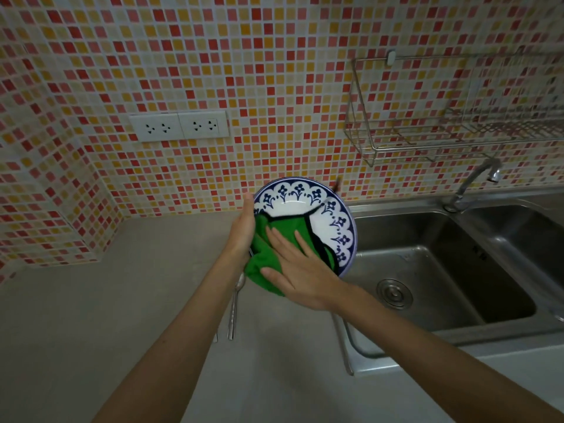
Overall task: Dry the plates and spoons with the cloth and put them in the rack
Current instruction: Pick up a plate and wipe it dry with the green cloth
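- The right hand [300,270] lies flat with its fingers straight and spread, pressing a green cloth with dark edging [285,225] against the face of the plate.
- The left hand [242,230] grips the left rim of the round white plate with a blue floral border [293,193] and holds it tilted up above the counter, just left of the sink.
- Judged from this, the step in hand is drying the first plate; its upper face and right border are uncovered by the cloth.
- Under the hands a long steel spoon [235,303] lies on the grey counter [122,300], not yet dried.
- The wall-mounted steel wire rack [427,141] hangs up to the right, above the steel sink [457,270]; nothing is visible in it.
- Next, the cloth probably has to sweep the remaining face and the back; then the plate needs lifting up and right into the rack.
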